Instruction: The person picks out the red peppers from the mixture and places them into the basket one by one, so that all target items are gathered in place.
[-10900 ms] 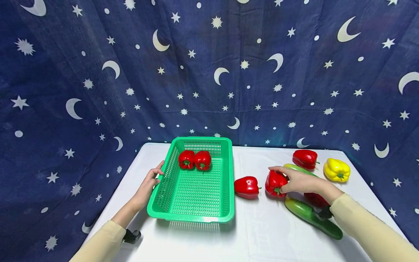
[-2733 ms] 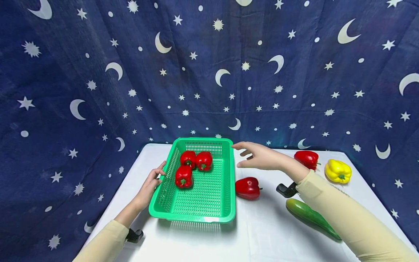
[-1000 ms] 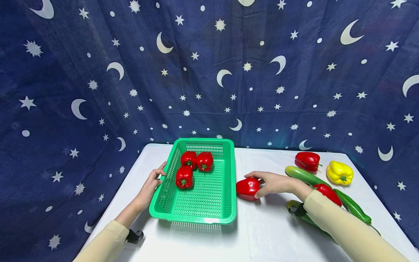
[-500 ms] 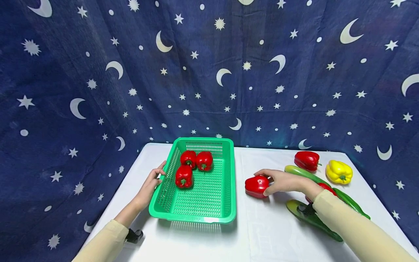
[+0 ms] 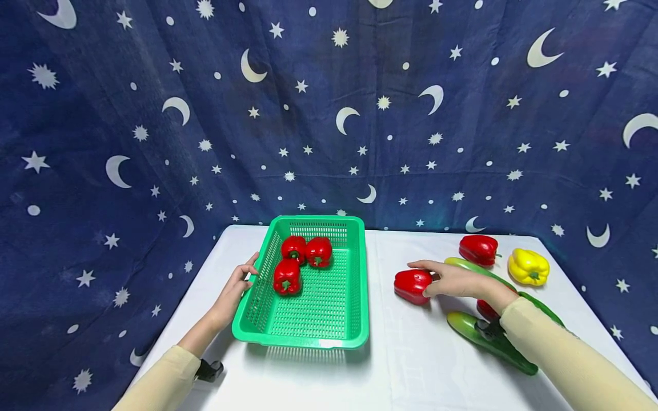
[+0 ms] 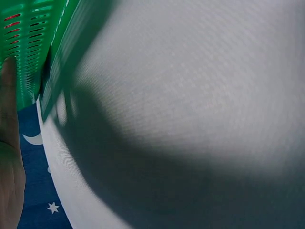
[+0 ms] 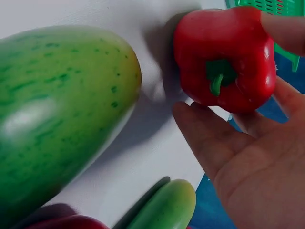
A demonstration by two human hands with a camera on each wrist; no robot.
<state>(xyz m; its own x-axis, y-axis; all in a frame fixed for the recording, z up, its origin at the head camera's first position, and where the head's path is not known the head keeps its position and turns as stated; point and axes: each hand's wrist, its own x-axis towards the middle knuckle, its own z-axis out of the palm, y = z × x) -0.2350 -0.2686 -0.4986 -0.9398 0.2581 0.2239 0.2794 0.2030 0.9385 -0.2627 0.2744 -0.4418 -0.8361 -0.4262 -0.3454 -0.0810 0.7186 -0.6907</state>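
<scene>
My right hand [image 5: 457, 279] grips a red bell pepper [image 5: 411, 286] on the white table, to the right of the green basket [image 5: 366, 297]. In the right wrist view the thumb lies on one side of this pepper [image 7: 214, 43] and the fingers on the other, its green stem facing the camera. Whether it touches the cloth I cannot tell. My left hand [image 5: 228, 297] holds the basket's left rim, and in the left wrist view one finger [image 6: 8, 95] lies along the slotted wall. Several red bell peppers [image 5: 287, 278] sit in the basket's left and back part.
A speckled green cucumber [image 5: 493, 345] lies under my right wrist, with another long green vegetable [image 5: 473, 267] behind. My forearm partly hides a red vegetable [image 5: 484, 309]. Farther right are a red bell pepper [image 5: 479, 249] and a yellow bell pepper [image 5: 528, 267]. A starry curtain [image 5: 329, 142] hangs behind.
A third red bell pepper has come into the basket since the oldest frame. My right hand has taken the pepper beside the basket and moved it rightward. My left hand has stayed.
</scene>
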